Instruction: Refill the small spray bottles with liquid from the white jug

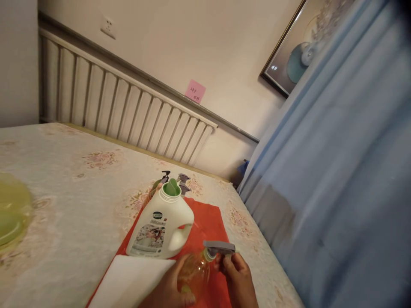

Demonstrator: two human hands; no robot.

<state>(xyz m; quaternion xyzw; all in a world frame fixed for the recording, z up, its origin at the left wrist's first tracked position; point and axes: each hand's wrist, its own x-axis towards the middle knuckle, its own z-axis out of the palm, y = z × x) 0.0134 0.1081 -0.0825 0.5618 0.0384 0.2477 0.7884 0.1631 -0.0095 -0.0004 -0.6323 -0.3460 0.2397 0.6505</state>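
A clear spray bottle (193,273) with yellowish liquid lies at the bottom of the view over a red cloth (208,224). My left hand (168,288) grips its body. My right hand (238,280) pinches its grey trigger head (219,247). Just behind stands a white detergent jug (160,224) with a handle and an open green neck. Other spray bottles (180,182) with dark and grey heads stand behind the jug, mostly hidden. A white folded cloth or paper (126,280) lies on the red cloth by my left hand.
All of this rests on a bed with a floral cream cover (73,192). A yellow-green basin (11,214) sits at the left edge. A slatted headboard (122,107) runs along the wall. A blue curtain (337,184) fills the right side.
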